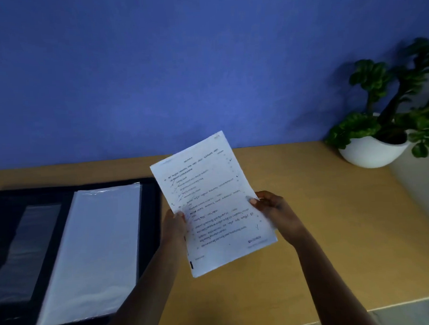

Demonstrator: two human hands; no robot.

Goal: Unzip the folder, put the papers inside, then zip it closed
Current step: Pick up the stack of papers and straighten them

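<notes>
both hands, left hand (174, 225) & right hand (272, 209), pinch papers (212, 201) by side edges, print blurred, folder (150, 189) cut off left.

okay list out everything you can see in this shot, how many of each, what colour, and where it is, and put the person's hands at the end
dark zip folder: one, black or navy, lying open flat on the left of the table
clear plastic sleeves: a stack of unclear number, whitish and glossy, on the folder's right half
printed paper sheets: one or more, white with dark text, held tilted above the table, right of the folder
wooden table: one, light brown, across the lower frame
potted plant in a white bowl: one, green leaves, back right of the table
wall: one, blue, behind the table
left hand: one, gripping the sheets' left edge
right hand: one, gripping the sheets' right edge
</notes>
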